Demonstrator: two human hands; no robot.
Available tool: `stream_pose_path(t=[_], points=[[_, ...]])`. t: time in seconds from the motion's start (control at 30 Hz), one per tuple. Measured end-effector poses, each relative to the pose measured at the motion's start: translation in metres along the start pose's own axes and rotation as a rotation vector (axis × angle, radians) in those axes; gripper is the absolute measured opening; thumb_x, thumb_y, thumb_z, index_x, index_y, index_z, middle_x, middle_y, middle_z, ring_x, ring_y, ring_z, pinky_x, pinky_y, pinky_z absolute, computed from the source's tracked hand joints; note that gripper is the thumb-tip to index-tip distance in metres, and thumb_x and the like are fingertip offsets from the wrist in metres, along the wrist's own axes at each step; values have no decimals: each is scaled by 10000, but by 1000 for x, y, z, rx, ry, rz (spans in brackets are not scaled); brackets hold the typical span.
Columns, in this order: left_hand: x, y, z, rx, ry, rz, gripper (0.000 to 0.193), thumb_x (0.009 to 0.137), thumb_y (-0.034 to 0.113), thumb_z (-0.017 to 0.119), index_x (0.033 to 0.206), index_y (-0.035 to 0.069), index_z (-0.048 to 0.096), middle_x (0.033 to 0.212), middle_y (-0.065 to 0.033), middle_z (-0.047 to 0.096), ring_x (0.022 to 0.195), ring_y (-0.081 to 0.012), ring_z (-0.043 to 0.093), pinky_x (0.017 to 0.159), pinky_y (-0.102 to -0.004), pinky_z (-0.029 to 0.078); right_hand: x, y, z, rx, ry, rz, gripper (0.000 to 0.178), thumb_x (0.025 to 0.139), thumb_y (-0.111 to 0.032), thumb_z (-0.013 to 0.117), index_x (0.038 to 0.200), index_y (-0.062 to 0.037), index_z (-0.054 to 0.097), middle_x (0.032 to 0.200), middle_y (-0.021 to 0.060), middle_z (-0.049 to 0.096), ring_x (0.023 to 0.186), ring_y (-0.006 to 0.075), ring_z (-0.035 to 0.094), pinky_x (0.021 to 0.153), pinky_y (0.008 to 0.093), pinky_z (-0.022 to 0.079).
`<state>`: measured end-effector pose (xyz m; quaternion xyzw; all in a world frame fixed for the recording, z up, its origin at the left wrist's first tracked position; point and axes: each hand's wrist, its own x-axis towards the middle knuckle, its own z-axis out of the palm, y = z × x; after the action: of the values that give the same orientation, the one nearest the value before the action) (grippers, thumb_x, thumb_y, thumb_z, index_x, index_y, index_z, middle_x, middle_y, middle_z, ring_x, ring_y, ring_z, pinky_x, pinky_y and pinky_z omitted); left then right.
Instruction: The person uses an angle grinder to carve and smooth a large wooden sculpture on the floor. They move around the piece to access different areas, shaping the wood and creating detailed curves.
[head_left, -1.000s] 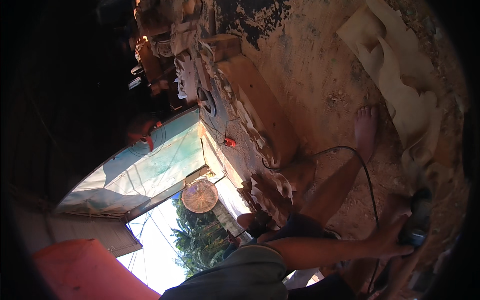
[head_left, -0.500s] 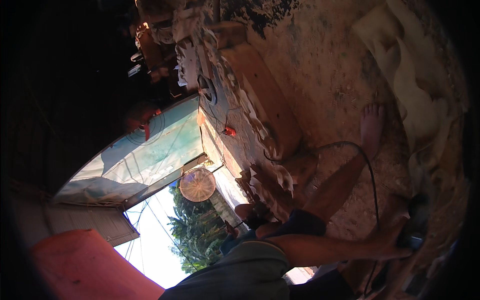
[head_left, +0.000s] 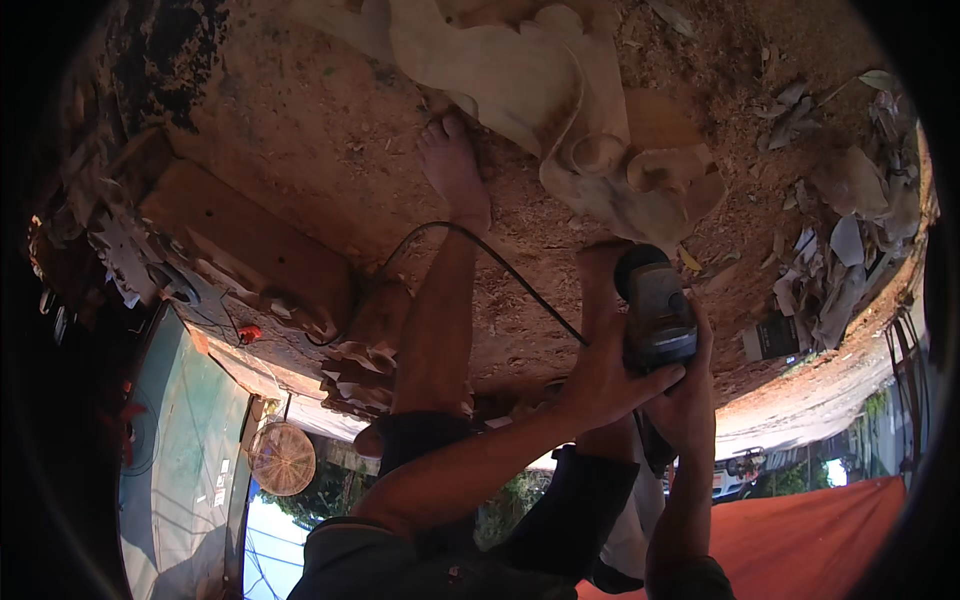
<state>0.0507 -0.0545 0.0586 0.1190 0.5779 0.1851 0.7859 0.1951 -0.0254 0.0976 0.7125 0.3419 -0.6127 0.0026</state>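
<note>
My left hand (head_left: 608, 375) and my right hand (head_left: 690, 395) are both closed round a dark, rounded grinder (head_left: 655, 310), the left on its left side, the right on its right side. A black cord (head_left: 510, 270) curves away from it to the left. Just beyond the grinder lies a large pale wood carving (head_left: 510, 60) with curled scrolls (head_left: 600, 155). The grinder's far end is close to the carving's near end; I cannot tell whether they touch. Fingers under the grinder are partly hidden.
My bare foot (head_left: 450, 160) rests on dusty ground beside the carving. A thick wooden block (head_left: 250, 235) lies at left. Wood scraps and dry leaves (head_left: 835, 260) are heaped at right. A woven basket (head_left: 282, 458) and an orange-red sheet (head_left: 800, 540) also show.
The view has swung round, bringing the grinder and hands from the right rim toward the middle. More of the carving and the scraps at right now show. Both hands are visible on the grinder.
</note>
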Motion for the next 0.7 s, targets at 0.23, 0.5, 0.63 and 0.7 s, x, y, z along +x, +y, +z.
stream_pose_path(t=[0.23,0.5,0.63,0.7], points=[[-10,1,-3,-105,-228,-135,915,952,238,851,1619,14,266,1488,-180,553,1397,-276,564,1146,-425,486,-32,-6,-4,179,8,69,1119,817,-120,887,1688,-50,188,1505,252,553,1379,352,601,1129,459,499],[9,26,-31,-95,5,-28,761,961,295,844,1468,-21,372,1366,-214,625,1271,-263,655,1058,-408,532,26,-6,20,290,-107,-98,1166,813,-160,883,1702,-30,140,1584,252,474,1454,337,519,1224,463,395],[13,43,-48,70,108,-5,739,949,282,840,1436,-36,385,1280,-242,679,1144,-289,735,915,-401,605,54,3,37,317,-142,-277,1126,818,-154,852,1698,-20,162,1546,252,529,1451,339,539,1220,437,390],[14,50,-54,165,111,5,743,939,269,838,1438,-44,385,1273,-257,679,1137,-306,743,888,-408,618,57,1,45,444,-147,-227,1166,810,-132,860,1705,-9,123,1567,235,498,1470,294,494,1248,429,344]])
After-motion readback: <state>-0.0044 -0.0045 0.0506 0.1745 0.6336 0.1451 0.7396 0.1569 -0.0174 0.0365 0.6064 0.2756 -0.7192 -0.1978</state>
